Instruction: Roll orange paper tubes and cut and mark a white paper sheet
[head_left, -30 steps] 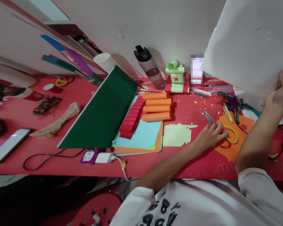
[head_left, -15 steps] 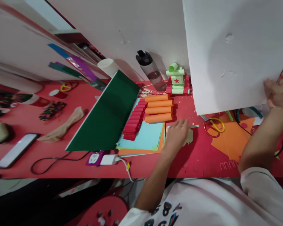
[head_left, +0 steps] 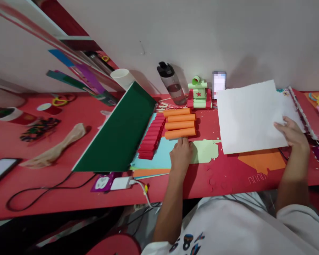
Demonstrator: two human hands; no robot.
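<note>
My right hand (head_left: 294, 134) grips the right edge of a white board (head_left: 251, 118), thumb on its face. The board is tilted over the right part of the table. My left hand (head_left: 181, 154) has its fingers curled together at the near side of the lowest orange paper roll (head_left: 180, 133); what the fingertips hold, if anything, is hidden. Several orange rolls lie side by side beside a row of red paper rolls (head_left: 152, 138). Under them is a light blue sheet (head_left: 162, 148). A pale green paper piece (head_left: 205, 151) lies right of my left hand.
A green board (head_left: 122, 131) leans left of the rolls. Behind stand a water bottle (head_left: 172, 85), a green and red paper model (head_left: 199, 94) and a phone (head_left: 219, 84). Orange paper (head_left: 263, 161) shows under the white board. A charger (head_left: 121, 183) with cable lies near the front edge.
The white board has come down from upright near the wall, uncovering the phone and covering the scissors. My left hand has moved left, from the pale green paper to the orange rolls, its fingers curling.
</note>
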